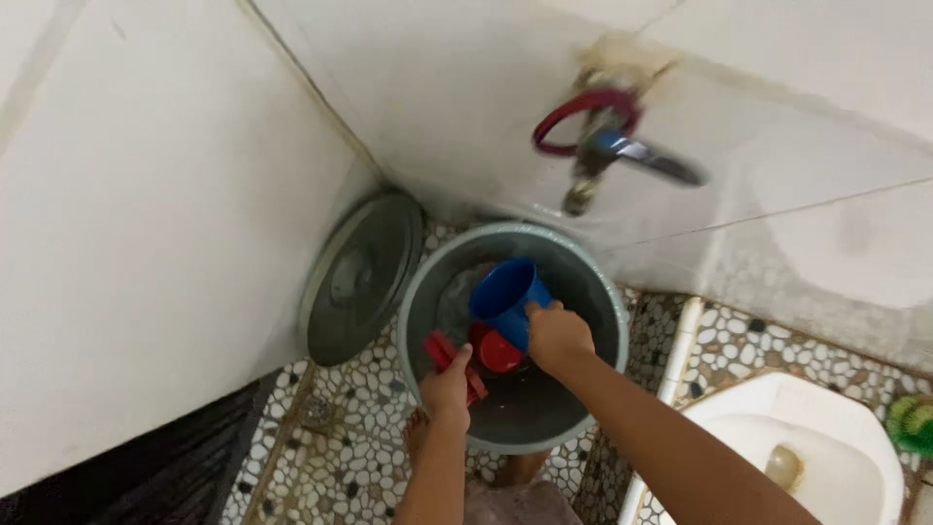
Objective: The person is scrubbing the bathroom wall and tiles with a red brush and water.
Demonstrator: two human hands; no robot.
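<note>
A grey bucket (603, 292) stands on the pebble floor below a wall tap. My right hand (557, 333) grips a blue plastic mug (505, 289) inside the bucket, the mug tilted with its mouth toward the upper left. My left hand (448, 388) holds a red brush-like object (440, 348) at the bucket's left rim. A red round object (498, 352) lies inside the bucket between my hands. Cloth or water shows dimly at the bucket's bottom.
The bucket's grey lid (360, 277) leans against the left wall. A metal tap (603, 146) with a red ring juts from the tiled wall above. A white squat toilet (807, 447) sits at lower right, with a green brush (912, 425) beside it.
</note>
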